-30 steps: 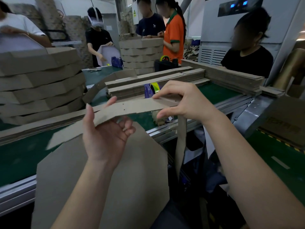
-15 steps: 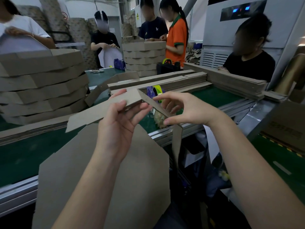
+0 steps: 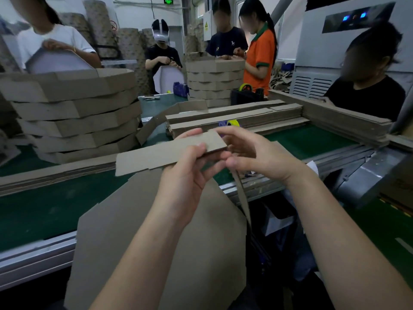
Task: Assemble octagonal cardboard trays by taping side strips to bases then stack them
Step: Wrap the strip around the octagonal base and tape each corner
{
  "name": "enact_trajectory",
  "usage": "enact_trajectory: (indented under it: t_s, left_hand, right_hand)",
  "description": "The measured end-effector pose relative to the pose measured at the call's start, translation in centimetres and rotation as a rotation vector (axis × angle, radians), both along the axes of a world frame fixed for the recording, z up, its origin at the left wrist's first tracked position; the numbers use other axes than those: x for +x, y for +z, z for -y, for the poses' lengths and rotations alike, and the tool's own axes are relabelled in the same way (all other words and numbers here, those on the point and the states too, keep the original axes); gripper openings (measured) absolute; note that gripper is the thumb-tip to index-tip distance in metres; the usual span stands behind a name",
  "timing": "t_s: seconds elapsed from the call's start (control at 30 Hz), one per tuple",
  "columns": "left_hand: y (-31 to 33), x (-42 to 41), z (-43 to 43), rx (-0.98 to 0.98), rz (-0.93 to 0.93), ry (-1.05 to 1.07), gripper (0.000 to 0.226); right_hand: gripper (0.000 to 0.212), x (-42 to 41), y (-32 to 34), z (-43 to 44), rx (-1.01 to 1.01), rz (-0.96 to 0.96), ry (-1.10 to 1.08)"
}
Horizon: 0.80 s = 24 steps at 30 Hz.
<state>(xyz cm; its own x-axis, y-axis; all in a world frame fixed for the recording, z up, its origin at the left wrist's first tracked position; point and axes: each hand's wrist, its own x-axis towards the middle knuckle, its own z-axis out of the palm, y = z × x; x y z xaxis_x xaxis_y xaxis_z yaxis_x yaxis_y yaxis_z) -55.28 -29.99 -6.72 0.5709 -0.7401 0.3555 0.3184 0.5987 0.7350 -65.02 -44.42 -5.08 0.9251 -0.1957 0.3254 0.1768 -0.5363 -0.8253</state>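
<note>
A brown cardboard side strip [image 3: 156,156] is held above the table edge, folded back on itself at its right end. My left hand [image 3: 190,175] grips the strip at the fold from below, thumb on top. My right hand [image 3: 257,157] pinches the folded end from the right; another section of the strip [image 3: 242,198] hangs down beneath it. Under my forearms an octagonal cardboard base [image 3: 138,242] juts out past the table's near edge. A tall stack of finished octagonal trays [image 3: 73,117] stands at the left on the green table [image 3: 44,209].
Bundles of flat side strips [image 3: 234,119] lie behind my hands, with a purple and yellow tape dispenser [image 3: 228,123] partly hidden among them. A second tray stack [image 3: 212,83] stands further back. Several people work around the table. A metal machine edge [image 3: 368,175] lies at right.
The strip has been folded over at its right end. My hands have drawn close together at the fold, and the strip's left part now lies flatter and lower.
</note>
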Motion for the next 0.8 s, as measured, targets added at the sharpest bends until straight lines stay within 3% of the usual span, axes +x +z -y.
enact_trajectory:
  t_s: [0.1,0.17,0.3,0.37,0.43,0.5,0.6,0.7,0.8]
  left_hand:
    - [-0.5,0.5,-0.2,0.047,0.039,0.027,0.026]
    - [-0.9,0.9,-0.5,0.072,0.093,0.04,0.028]
    - [-2.1,3.5,-2.5,0.116,0.223,0.089,0.049]
    - [-3.2,6.2,-3.7,0.294,0.531,0.39,0.04]
    - [-4.5,9.6,-4.4,0.658,0.954,0.83,0.041]
    - [-5.7,12.3,-4.6,1.0,1.212,0.924,0.058]
    - [-6.6,13.7,-4.5,1.16,1.157,0.757,0.052]
    - [-5.8,13.9,-5.4,0.988,0.922,0.759,0.016]
    - [-4.4,12.9,-7.0,0.792,0.79,0.78,0.014]
  right_hand:
    - [0.055,1.4,0.4,-1.3,0.04,0.113,0.003]
    - [0.041,2.3,0.3,-1.9,0.041,0.152,-0.003]
    - [0.032,3.5,-0.1,-2.3,0.044,0.197,-0.056]
    - [0.037,3.9,-0.2,-2.0,0.079,0.24,-0.102]
    - [0.042,4.3,-0.4,-1.6,0.093,0.264,-0.145]
    - [0.049,4.7,-0.6,-1.2,0.069,0.249,-0.182]
    - [0.052,5.3,-0.9,-1.0,0.033,0.208,-0.198]
    - [0.045,5.8,-1.3,-0.7,-0.008,0.186,-0.191]
    - [0.04,6.3,-1.7,-0.4,-0.026,0.173,-0.144]
